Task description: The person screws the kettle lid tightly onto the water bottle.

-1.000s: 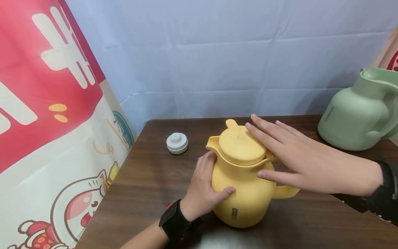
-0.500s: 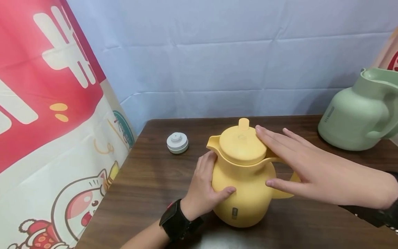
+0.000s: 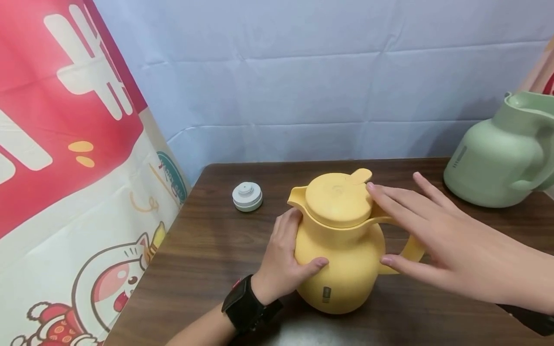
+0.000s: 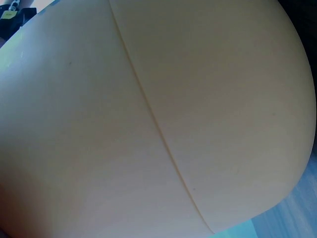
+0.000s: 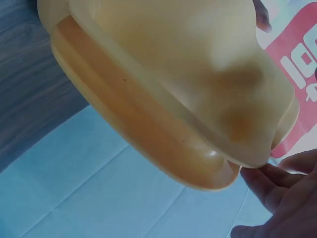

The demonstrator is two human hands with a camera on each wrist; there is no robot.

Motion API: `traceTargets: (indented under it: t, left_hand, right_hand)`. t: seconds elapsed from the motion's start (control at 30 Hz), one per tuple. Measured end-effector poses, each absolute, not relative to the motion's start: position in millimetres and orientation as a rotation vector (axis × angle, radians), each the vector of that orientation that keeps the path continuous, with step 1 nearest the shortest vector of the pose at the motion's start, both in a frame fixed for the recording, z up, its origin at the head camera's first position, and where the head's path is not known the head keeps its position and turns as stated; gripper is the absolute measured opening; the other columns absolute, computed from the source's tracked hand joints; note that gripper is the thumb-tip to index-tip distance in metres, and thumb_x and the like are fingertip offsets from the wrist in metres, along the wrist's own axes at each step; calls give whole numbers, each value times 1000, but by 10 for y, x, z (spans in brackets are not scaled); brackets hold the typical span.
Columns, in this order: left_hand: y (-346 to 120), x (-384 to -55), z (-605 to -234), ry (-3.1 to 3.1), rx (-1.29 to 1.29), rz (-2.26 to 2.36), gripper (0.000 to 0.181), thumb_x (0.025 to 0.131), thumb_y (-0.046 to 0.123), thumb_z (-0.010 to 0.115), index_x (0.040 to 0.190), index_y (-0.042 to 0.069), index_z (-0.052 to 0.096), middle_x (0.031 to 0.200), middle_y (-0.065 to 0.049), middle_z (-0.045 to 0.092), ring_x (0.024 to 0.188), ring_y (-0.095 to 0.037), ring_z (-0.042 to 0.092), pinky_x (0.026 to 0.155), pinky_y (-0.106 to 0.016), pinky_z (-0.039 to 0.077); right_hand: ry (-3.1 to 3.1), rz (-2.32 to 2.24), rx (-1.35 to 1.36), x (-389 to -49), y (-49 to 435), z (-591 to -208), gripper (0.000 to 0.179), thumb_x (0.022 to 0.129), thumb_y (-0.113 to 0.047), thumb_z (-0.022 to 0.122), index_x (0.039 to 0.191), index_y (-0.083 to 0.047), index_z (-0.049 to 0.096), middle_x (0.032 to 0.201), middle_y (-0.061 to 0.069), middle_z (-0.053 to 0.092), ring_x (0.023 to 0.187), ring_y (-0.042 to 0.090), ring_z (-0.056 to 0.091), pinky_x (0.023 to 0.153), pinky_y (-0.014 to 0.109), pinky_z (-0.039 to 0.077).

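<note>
A yellow thermos jug (image 3: 342,269) stands upright on the table, spout to the left and handle (image 3: 413,250) to the right. Its round lid (image 3: 335,199) sits in the mouth, and the lid's tab (image 3: 361,176) points to the far right. My left hand (image 3: 281,262) grips the jug's left side, thumb across the front and fingers round the shoulder. With fingers extended, my right hand (image 3: 433,235) has its fingertips at the lid's right edge, thumb apart near the handle. The jug's body (image 4: 163,109) fills the left wrist view. In the right wrist view, right-hand fingers (image 5: 267,191) reach the jug's top.
A small white and pale green stopper (image 3: 247,196) lies on the dark wooden table (image 3: 203,259) left of the jug. A green jug (image 3: 493,158) without a visible lid stands at the back right. A pale blue cloth (image 3: 281,91) hangs behind, and a printed banner (image 3: 104,192) at left.
The lid has turned clockwise, its tab swinging from the far left over to the far right. My right hand has slid rightward along the lid's edge; my left hand stays on the jug.
</note>
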State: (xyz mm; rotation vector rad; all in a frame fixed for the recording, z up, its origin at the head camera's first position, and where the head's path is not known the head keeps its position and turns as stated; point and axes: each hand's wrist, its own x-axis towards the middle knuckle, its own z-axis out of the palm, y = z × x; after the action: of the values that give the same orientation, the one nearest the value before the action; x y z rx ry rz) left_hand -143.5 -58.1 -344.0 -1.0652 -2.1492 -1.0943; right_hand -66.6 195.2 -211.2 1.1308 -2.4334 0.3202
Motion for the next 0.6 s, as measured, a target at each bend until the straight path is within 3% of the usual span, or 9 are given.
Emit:
traceTargets:
  t: [0.1,0.17,0.33,0.43,0.6]
  left_hand:
    - [-581,-1440,-3443,-2146,-1067,-1095,83,85,73,39,141,11,36,132,-4,46,110,-20,42,91,-37,37]
    - [-577,-1445,-3441,-2145,-1070,-1095,83,85,73,39,141,11,36,132,-4,45,110,-20,42,91,-37,37]
    - [-570,-1452,-3446,-2145,-1076,-1096,83,86,72,39,142,12,36,133,-3,45,111,-20,42,91,-36,36]
    - [-573,-1450,-3449,-2147,-1074,-1098,83,85,72,39,142,12,36,133,-3,45,111,-20,42,91,-36,36]
    - [-577,-1447,-3449,-2146,-1076,-1099,82,85,72,39,142,12,35,133,-3,45,111,-20,42,91,-36,36]
  right_hand:
    - [-2394,373,1147,-678,1960,-2092,72,94,-48,52,146,-2,33,137,4,47,126,12,40,113,45,8]
    - [-2393,390,1133,-703,1980,-2084,71,93,-45,55,146,-3,34,137,4,47,126,13,41,113,47,8]
    - [-2513,373,1024,-794,2068,-2136,82,85,-30,70,151,-12,25,150,3,32,138,18,26,114,41,4]
    - [-2600,381,963,-841,2105,-2180,83,87,-25,69,153,-18,19,155,0,22,142,18,17,114,35,2]
    - [-2667,427,931,-878,2131,-2189,82,90,-25,66,153,-22,14,154,-5,24,142,15,17,113,31,0]
